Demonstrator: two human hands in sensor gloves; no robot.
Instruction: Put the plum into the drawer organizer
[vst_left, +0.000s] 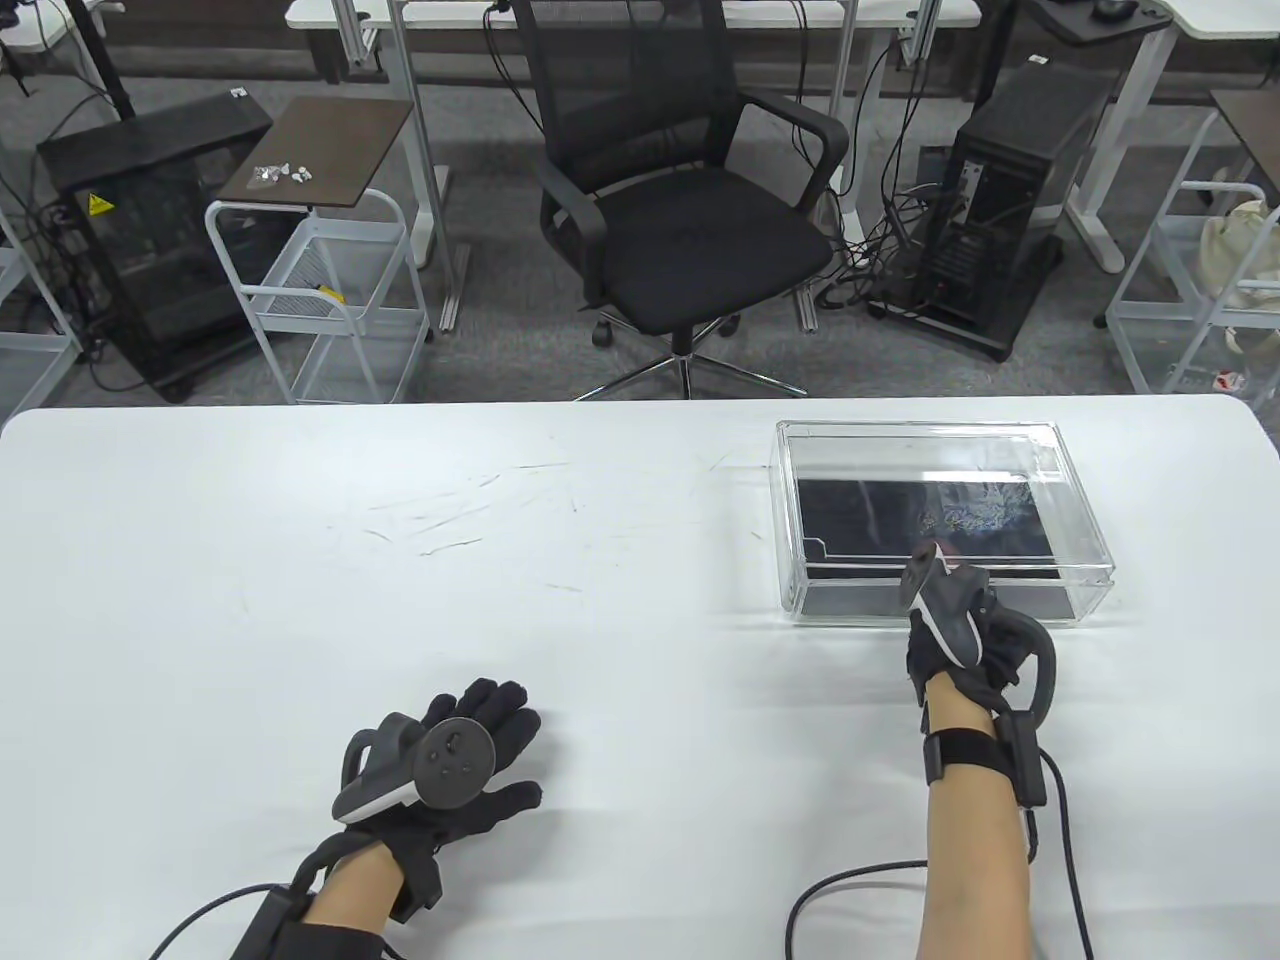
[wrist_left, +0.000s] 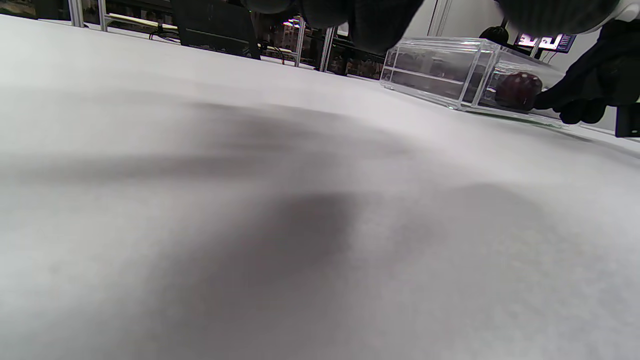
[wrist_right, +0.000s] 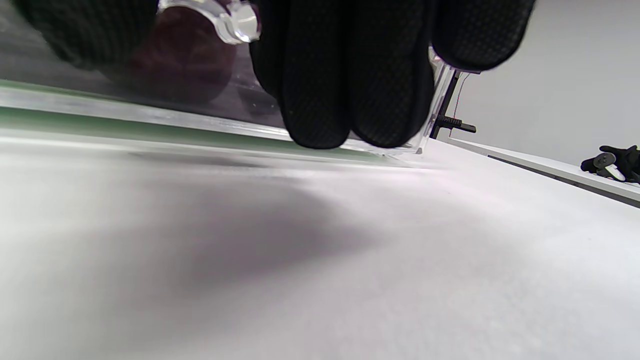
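White table (vst_left: 400, 520) — right grip (vst_left: 965, 625) against drawer organizer (vst_left: 940, 520).

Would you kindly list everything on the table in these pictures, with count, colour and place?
organizer: one, clear plastic with a dark floor, far right part of the table.
plum: one, dark red, seen through the organizer's clear wall at its near end, by the right hand's fingertips; hidden in the table view.
table: one, white, with faint scuff marks.
cables: two, black, trailing from the wrists at the near edge.
left hand: black glove with grey tracker, lying flat on the table, near left.
right hand: black glove with grey tracker, fingers at the organizer's near front.
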